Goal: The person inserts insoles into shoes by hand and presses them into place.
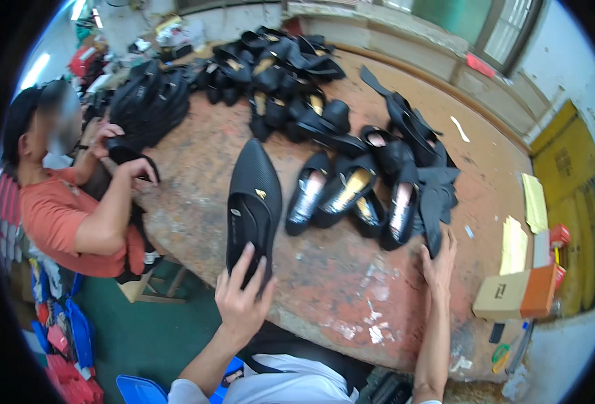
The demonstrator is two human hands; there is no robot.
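Observation:
My left hand [245,296] grips the heel end of a black pointed flat shoe [256,176], its fingers inside the opening. The shoe has a textured toe and a small gold ornament, and its toe points away from me. To its right stand several black shoes [305,195] with silver, gold and pinkish insides. At the right end of that group, my right hand [439,266] has its thumb and fingers around the near tip of a flat black insole-like piece [433,225]. More such dark pieces [444,185] lie stacked beside it.
A large heap of black shoes [270,74] covers the table's far side. On the left a co-worker [75,209] in an orange shirt handles a dark shoe. At the right lie yellow papers [513,246], a brown-orange box [516,293] and green-handled scissors [501,358].

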